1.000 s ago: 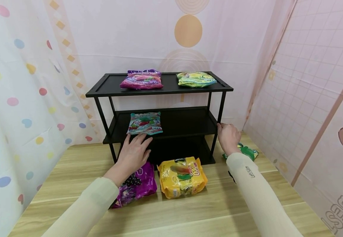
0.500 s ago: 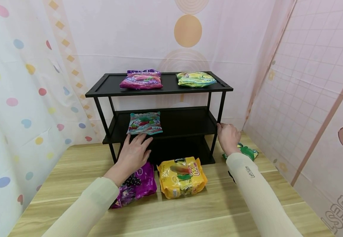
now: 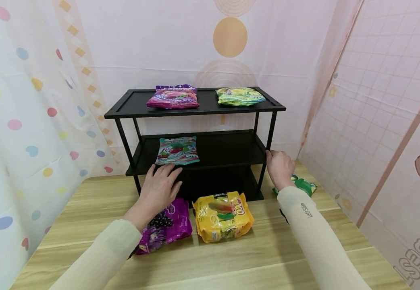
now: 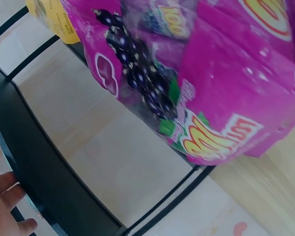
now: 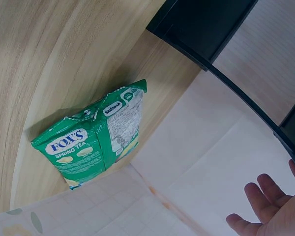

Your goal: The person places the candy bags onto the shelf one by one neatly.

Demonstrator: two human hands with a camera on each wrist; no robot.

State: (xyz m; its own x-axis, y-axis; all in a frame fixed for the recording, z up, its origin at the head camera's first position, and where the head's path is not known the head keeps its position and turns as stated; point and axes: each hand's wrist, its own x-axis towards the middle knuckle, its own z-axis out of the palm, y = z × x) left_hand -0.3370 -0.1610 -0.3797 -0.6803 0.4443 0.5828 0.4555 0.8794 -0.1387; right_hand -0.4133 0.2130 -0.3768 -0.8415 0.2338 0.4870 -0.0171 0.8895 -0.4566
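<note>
My left hand (image 3: 158, 188) is at the front edge of the black three-tier rack's (image 3: 228, 147) middle shelf, fingers spread and relaxed. Just above its fingertips lies a teal mint candy bag (image 3: 177, 151); the head view cannot settle whether they touch. My right hand (image 3: 280, 167) rests against the rack's right front post; in the right wrist view its fingers (image 5: 259, 202) are loosely extended, not wrapped around it. Below the left hand, a purple candy bag (image 3: 173, 221) with dark berries lies before the rack, partly hidden by the forearm. Beside it sits a yellow mango candy bag (image 3: 224, 217).
A magenta candy bag (image 3: 173, 98) and a yellow-green bag (image 3: 240, 96) lie on the top shelf. Behind the right wrist, a green Fox's bag (image 5: 96, 135) lies on the wooden table (image 3: 268, 262). Patterned curtains stand behind and at both sides.
My left hand has shifted slightly left and down, a little away from the teal bag. The right hand, rack and bags stay where they were.
</note>
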